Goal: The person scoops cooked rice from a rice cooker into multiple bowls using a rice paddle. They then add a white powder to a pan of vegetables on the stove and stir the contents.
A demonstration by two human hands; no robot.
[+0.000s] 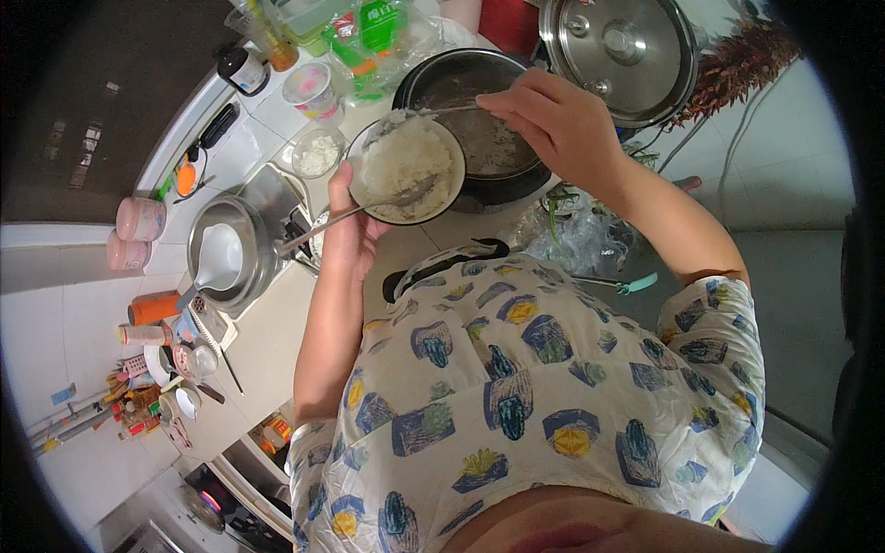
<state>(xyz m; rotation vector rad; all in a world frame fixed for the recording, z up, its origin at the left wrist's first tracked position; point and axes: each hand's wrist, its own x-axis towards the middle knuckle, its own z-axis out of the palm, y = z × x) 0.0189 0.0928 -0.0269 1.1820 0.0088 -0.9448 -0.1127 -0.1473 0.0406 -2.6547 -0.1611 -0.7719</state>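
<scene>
My left hand (351, 231) holds a dark-rimmed bowl (453, 190), its thumb over the rim. White cooked rice (408, 157) is heaped in it. A long-handled metal spoon (332, 227) lies in the bowl, its handle sticking out past my left wrist. With my right hand (563, 128) I pinch the handle of a second metal utensil (453, 109). Its far end is at the bowl's upper edge, partly covered with rice. Behind the bowl and under my right hand is a dark cooking pot (487, 148) with rice residue on its inside.
A steel pot lid (619, 41) stands beyond the pot. Left are a small dish of rice (318, 153), a plastic cup (312, 93) and a dark bottle (242, 71). A steel basin (252, 276) with a white ladle (220, 257) sits at the sink. Plastic bags (581, 231) lie right.
</scene>
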